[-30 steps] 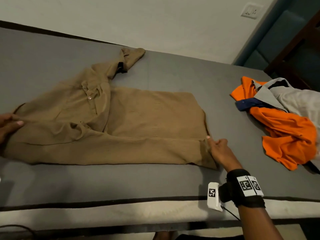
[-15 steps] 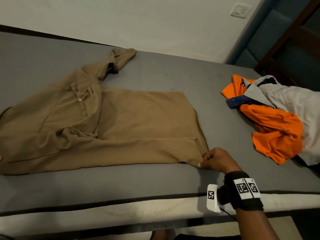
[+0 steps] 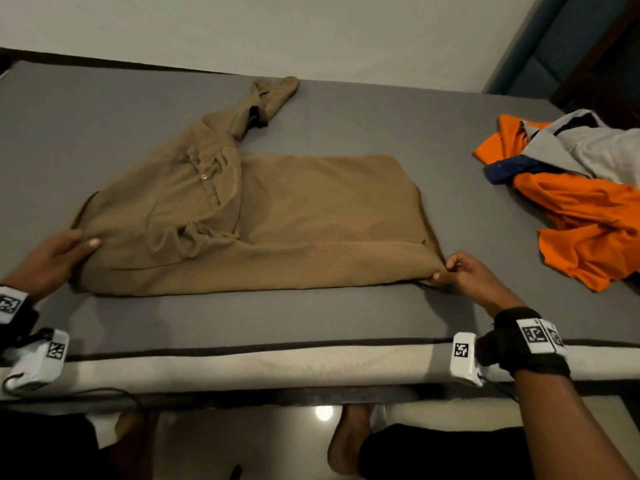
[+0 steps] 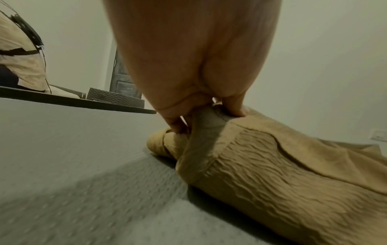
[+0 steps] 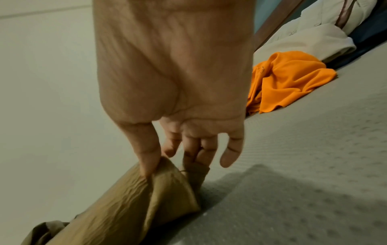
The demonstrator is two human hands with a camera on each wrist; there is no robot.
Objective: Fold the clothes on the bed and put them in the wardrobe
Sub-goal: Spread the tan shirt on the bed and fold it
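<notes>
A tan shirt (image 3: 277,216) lies partly folded across the grey bed (image 3: 242,317), collar to the left, one sleeve pointing to the far side. My left hand (image 3: 74,249) grips its shoulder end; in the left wrist view thumb and fingers pinch a fold of the tan shirt (image 4: 272,174). My right hand (image 3: 446,271) pinches the near hem corner, and the right wrist view shows thumb and fingers closed on the cloth of the tan shirt (image 5: 134,199).
An orange garment (image 3: 585,230) with a grey one (image 3: 595,147) on top is heaped at the bed's right side. The wall (image 3: 311,32) runs along the far edge. The near bed edge (image 3: 263,368) is just below my wrists, with my feet under it.
The left hand, out of view half a second ago, is back on the shoulder end. The right hand has closed on the hem corner. The head view has shifted to the left.
</notes>
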